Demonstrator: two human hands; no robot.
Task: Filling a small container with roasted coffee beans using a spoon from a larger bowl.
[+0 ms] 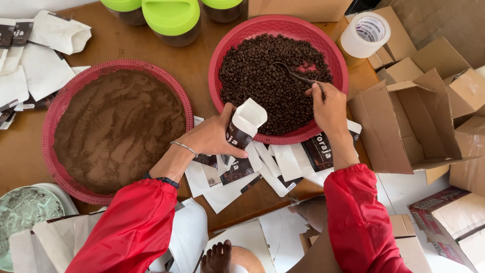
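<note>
I saw a brown wooden table [202, 71] carrying two red woven trays side by side: the left tray [60, 108] held brown grounds, the right tray [333, 55] dark beans. Green-lidded jars [172, 20] stood along the far edge, and flat white pouches [288, 164] lay scattered at the near edge and far-left corner.

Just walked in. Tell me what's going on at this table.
A person in red sleeves works over two red baskets. The left hand holds a small white pouch open at the rim of the basket of coffee beans. The right hand holds a dark spoon dipped into the beans. The other basket holds brown ground powder. Empty pouches lie beneath the hands, and open cardboard boxes sit to the right.
</note>
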